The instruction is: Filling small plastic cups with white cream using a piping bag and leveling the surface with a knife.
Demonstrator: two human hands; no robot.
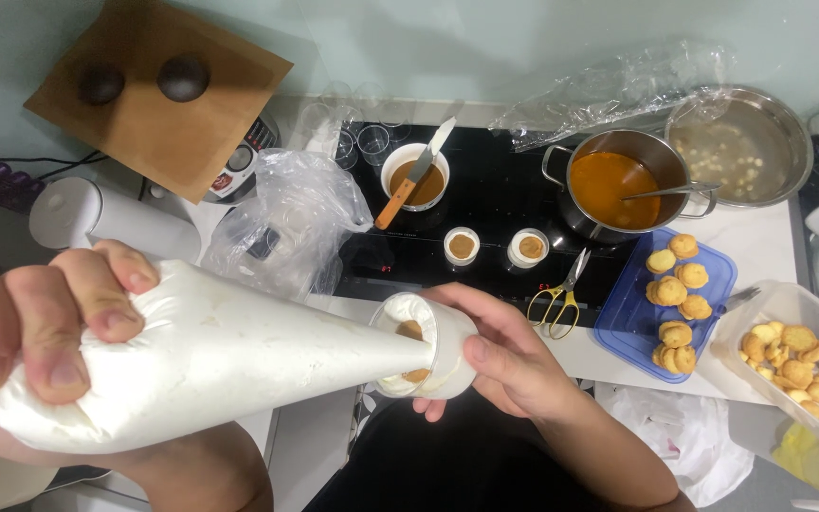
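Squeezing hand: left hand point(45, 322) gripped the white piping bag point(201, 365), fingers wrapped tight.
Holding hand: right hand point(504, 356) curled around the small cup point(433, 346).
Cup position: above the counter's front edge, bag tip inside.
Nearby: scissors point(556, 299).

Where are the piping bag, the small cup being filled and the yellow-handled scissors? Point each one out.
piping bag point(210, 365), head view, on the middle of its white, cream-filled body.
small cup point(447, 351), head view, on its outer side wall.
yellow-handled scissors point(557, 303), head view, on the yellow handle loops.
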